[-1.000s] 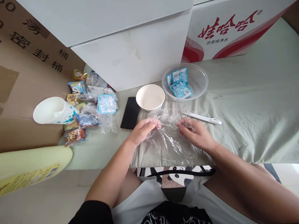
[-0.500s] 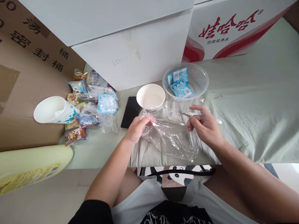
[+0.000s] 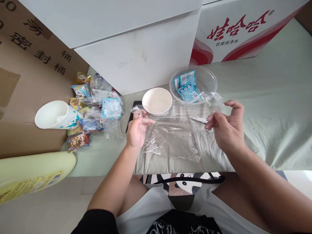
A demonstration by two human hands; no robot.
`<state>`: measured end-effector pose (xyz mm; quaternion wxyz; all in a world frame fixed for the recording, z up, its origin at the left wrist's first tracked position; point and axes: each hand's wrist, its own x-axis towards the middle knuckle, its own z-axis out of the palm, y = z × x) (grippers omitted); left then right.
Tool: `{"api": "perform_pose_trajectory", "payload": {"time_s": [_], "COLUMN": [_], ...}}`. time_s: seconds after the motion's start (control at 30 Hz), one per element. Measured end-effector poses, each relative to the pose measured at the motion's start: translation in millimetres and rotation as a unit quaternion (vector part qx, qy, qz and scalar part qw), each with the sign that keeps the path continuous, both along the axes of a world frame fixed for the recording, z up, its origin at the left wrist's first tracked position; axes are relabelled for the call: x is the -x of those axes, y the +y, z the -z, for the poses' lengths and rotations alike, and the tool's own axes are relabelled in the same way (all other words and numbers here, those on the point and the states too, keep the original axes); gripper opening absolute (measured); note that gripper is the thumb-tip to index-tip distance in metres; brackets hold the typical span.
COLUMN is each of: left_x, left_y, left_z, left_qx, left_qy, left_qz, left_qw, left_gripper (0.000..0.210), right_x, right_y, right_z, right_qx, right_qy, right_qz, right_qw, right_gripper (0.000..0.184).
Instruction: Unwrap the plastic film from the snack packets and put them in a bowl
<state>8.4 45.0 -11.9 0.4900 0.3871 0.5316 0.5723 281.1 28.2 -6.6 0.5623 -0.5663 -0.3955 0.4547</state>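
Observation:
A thin sheet of clear plastic film [image 3: 174, 139] stretches between my hands, low over the cloth. My left hand [image 3: 136, 130] grips its left end, fingers closed, partly over the black phone [image 3: 130, 122]. At the film's right side my right hand [image 3: 226, 125] has thumb and fingers pinched together, with the index finger raised. A slim white knife-like tool [image 3: 198, 119] shows beside the right fingertips; its other end is hidden behind the hand. Just beyond the film stands a white paper bowl [image 3: 157, 100].
A clear plastic bowl [image 3: 209, 84] holds several blue packets [image 3: 188, 92]. To the left lie a tipped paper cup [image 3: 56, 113] and several wrapped snacks [image 3: 80, 141]. White boxes [image 3: 156, 61] stand behind, a cardboard box [image 3: 26, 107] at left, above a pale yellow container [image 3: 36, 169].
My right hand has moved right and slightly up, my left hand slightly left and up. The film, bunched before, is now spread wider, and its far corner reaches the clear bowl's rim.

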Motion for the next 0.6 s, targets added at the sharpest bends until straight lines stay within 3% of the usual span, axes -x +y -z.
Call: {"api": "perform_pose_trajectory", "payload": {"time_s": [0.1, 0.2, 0.37, 0.47, 0.6], "left_x": [-1.6, -1.2, 9.3, 17.0, 20.1], "left_y": [-1.2, -3.0, -1.9, 1.6, 6.4], "left_z": [-3.2, -6.6, -8.0, -6.4, -1.9], "left_qx": [-0.046, -0.069, -0.053, -0.029, -0.038], "left_qy": [0.019, 0.032, -0.033, -0.065, -0.052], "left_qz": [-0.037, -0.051, -0.049, -0.050, -0.069], "left_qw": [0.998, 0.996, 0.997, 0.996, 0.996], "left_gripper": [0.038, 0.038, 0.031, 0.033, 0.039], "right_x": [-0.4, -1.7, -1.4, 1.9, 4.5], "right_y": [-2.2, -3.0, -0.9, 0.5, 0.7], "right_z": [5.5, 11.9, 19.4, 19.8, 15.2], "right_qx": [-0.078, -0.113, -0.073, -0.012, -0.002], "right_qy": [-0.035, -0.076, -0.059, -0.053, -0.142], "right_qz": [-0.025, -0.062, -0.140, -0.176, -0.185], "right_qw": [0.996, 0.989, 0.986, 0.983, 0.972], "right_gripper": [0.012, 0.024, 0.019, 0.029, 0.040]}}
